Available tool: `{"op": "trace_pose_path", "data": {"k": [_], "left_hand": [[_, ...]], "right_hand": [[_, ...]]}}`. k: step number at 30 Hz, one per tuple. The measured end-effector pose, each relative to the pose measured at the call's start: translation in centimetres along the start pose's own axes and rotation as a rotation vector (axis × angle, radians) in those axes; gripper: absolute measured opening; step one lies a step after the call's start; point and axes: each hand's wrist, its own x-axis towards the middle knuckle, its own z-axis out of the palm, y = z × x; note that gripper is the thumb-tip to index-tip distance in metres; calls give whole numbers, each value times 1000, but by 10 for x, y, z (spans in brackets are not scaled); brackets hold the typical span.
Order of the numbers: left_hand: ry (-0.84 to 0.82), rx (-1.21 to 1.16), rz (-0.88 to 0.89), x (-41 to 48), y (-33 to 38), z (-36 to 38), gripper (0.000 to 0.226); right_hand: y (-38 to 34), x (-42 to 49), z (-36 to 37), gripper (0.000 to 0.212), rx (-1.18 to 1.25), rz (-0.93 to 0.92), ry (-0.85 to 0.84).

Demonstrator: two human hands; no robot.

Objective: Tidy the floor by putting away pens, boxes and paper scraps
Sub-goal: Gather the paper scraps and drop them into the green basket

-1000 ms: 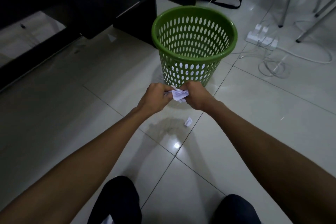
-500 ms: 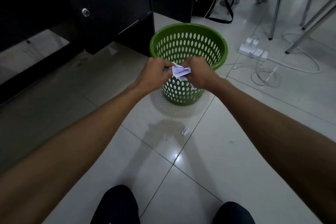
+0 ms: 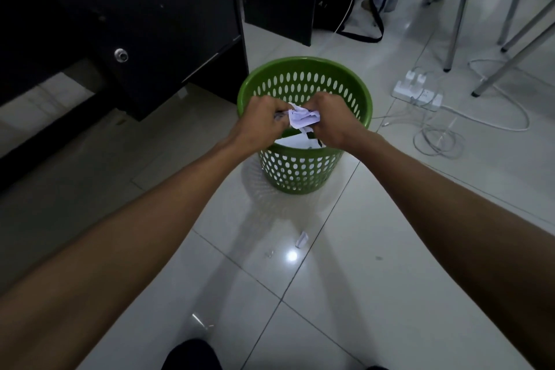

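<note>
Left grip (image 3: 258,125): clenched on the left side of the crumpled paper wad (image 3: 301,118), fingers curled in, back of the hand toward the camera
Right grip (image 3: 333,125): grasping the right side of the same wad, fingers curled round it, close to the left grip with only the wad between
Crumpled paper wad: white, pinched between both grips, held in the air over the open mouth of the basket (image 3: 300,173), above its near rim; one torn strip hanging from the underside
Dark item (image 3: 279,115): small, at the left fingers, partly hidden, too blurred to identify
Basket: green plastic, round, perforated with oval holes, upright on the floor (image 3: 390,249), just beside the corner of the cabinet (image 3: 150,24)
Basket contents (image 3: 292,141): flat white paper lying inside, partly hidden behind the grips
Loose scrap (image 3: 301,240): small white folded piece on a floor tile, on the near side of the basket, well apart from both grips
Fragments (image 3: 268,254): tiny pale bits just left of the loose scrap, next to a bright light reflection
Floor: glossy pale tiles with dark grout lines
Cabinet: black, left of the basket, with a round metal lock (image 3: 121,55) on its front
Power strip (image 3: 417,94): white, on the floor right of the basket, plugs inserted, white cables (image 3: 435,141) looped beside it
Chair legs (image 3: 456,18): metal tubes, upper right, beyond the power strip
Black bag (image 3: 345,0): on the floor behind the basket, strap lying on the tile
Knee (image 3: 192,354): dark-clothed, at the bottom edge of the view
</note>
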Motion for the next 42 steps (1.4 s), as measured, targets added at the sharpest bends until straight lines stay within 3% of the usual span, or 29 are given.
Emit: {"op": "trace_pose_path", "data": {"k": [8, 12, 21, 25, 32, 42], "left_hand": [[-63, -5, -83, 39, -12, 12, 27], [-111, -13, -131, 48, -29, 24, 28], [-162, -55, -191, 56, -56, 42, 22], [-195, -37, -218, 61, -64, 44, 27], [-203, -18, -260, 69, -68, 46, 25], [-167, -16, -278, 73, -70, 47, 16]], "right_hand": [[30, 29, -1, 29, -27, 70, -30], [52, 37, 10, 10, -46, 136, -42], [77, 39, 24, 5, 13, 220, -83], [80, 41, 25, 17, 46, 225, -79], [82, 46, 21, 61, 56, 330, -116], [89, 47, 25, 71, 17, 356, -135]]}}
